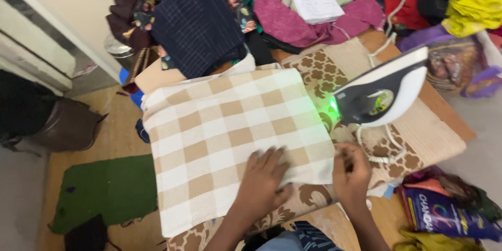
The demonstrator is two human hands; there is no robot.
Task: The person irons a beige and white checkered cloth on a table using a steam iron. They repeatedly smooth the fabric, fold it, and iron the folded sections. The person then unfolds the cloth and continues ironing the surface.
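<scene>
The checked cloth (pixel 230 136) lies spread flat on the patterned pad (pixel 324 78) over the counter (pixel 444 110), tan and white squares, its near right corner at the person's hands. It looks smooth already across most of its face; only that near edge seems left to be straightened. The left hand (pixel 264 175) rests palm down on the cloth, fingers spread and open, gripping nothing, just pressing. The right hand (pixel 351 170) is curled at the cloth's edge, its grip closed in a pinch on the corner, as far as I can tell. Both forearms reach up from below, close together. The iron (pixel 381 94) stands on its heel just beyond the right hand, untouched, a green light glowing. Heaped clothes (pixel 314 21) crowd the far end.
</scene>
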